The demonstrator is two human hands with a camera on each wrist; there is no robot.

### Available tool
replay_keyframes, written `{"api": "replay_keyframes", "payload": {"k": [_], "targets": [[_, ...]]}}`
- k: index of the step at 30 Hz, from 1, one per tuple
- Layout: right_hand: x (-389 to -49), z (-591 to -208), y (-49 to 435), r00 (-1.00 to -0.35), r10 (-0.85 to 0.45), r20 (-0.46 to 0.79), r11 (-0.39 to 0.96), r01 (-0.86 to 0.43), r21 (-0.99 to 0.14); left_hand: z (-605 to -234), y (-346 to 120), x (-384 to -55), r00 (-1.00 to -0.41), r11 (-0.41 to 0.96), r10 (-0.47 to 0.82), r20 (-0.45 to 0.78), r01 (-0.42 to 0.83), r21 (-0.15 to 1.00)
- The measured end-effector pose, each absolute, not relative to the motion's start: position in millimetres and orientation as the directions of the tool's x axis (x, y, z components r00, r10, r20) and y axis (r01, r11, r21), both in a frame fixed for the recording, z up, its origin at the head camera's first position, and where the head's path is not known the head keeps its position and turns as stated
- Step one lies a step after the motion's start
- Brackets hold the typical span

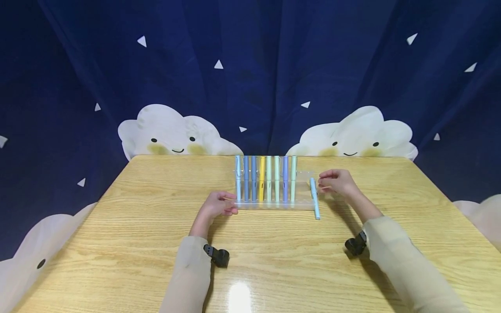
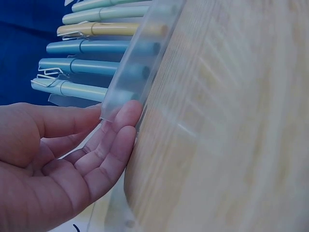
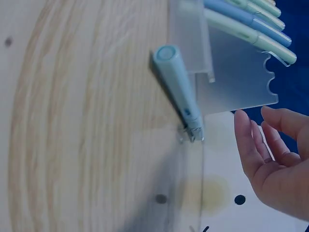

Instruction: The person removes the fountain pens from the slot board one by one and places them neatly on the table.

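Observation:
A clear pen rack (image 1: pixel 305 190) stands on the table and holds several upright-leaning pens in a row: light blue, blue, a yellow pen (image 1: pixel 262 180), pale green and a violet pen (image 1: pixel 285 180). My left hand (image 1: pixel 220 204) pinches the rack's left front corner, thumb on one side and fingers curled against the front lip (image 2: pixel 137 60). Beside the rack's right end lies a light blue pen (image 1: pixel 315 200), its clip end away from me. To the right of that pen is my right hand (image 1: pixel 338 181), fingers loosely bent with nothing between them, near the rack's side edge (image 3: pixel 241 105).
The rack sits toward the far edge of a wooden table (image 1: pixel 274 252). Behind it hangs a dark blue curtain (image 1: pixel 250 78) with white triangles and smiling clouds. Each wrist wears a small black camera, such as the right camera (image 1: pixel 355 244).

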State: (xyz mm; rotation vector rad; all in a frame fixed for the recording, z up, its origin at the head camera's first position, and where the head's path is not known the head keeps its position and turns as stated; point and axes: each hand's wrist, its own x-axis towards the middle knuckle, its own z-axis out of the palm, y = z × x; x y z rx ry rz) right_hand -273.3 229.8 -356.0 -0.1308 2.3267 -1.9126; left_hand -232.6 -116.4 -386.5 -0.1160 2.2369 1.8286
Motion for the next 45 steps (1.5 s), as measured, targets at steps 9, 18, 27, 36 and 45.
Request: {"api": "replay_keyframes", "payload": {"k": [9,18,27,36,45], "targets": [[-267.8,-343.3,218.3,-0.991,-0.136,0.005,0.183,-0.03,-0.983,-385.3,-117.4,-232.4,-0.964,0.21,0.095,-0.249,-0.225,0.951],[-266.4,-343.5,206.7,-0.984,-0.172,0.05,0.138,-0.075,-0.988,-385.1,-118.5,-232.1,-0.964,0.2,0.106,-0.245,-0.221,0.955],[-262.3,-341.5,194.5,-0.978,-0.201,0.058,0.152,-0.089,-0.984,-384.2,-116.4,-231.2,-0.961,0.205,0.104,-0.254,-0.23,0.951],[-262.8,-345.1,183.4,-0.97,-0.231,0.074,0.146,-0.11,-0.983,-384.8,-116.9,-230.8,-0.963,0.207,0.107,-0.246,-0.22,0.953],[-263.7,-346.4,176.0,-0.971,-0.231,0.066,0.131,-0.099,-0.986,-385.4,-116.1,-232.4,-0.961,0.216,0.104,-0.255,-0.228,0.949]]}}
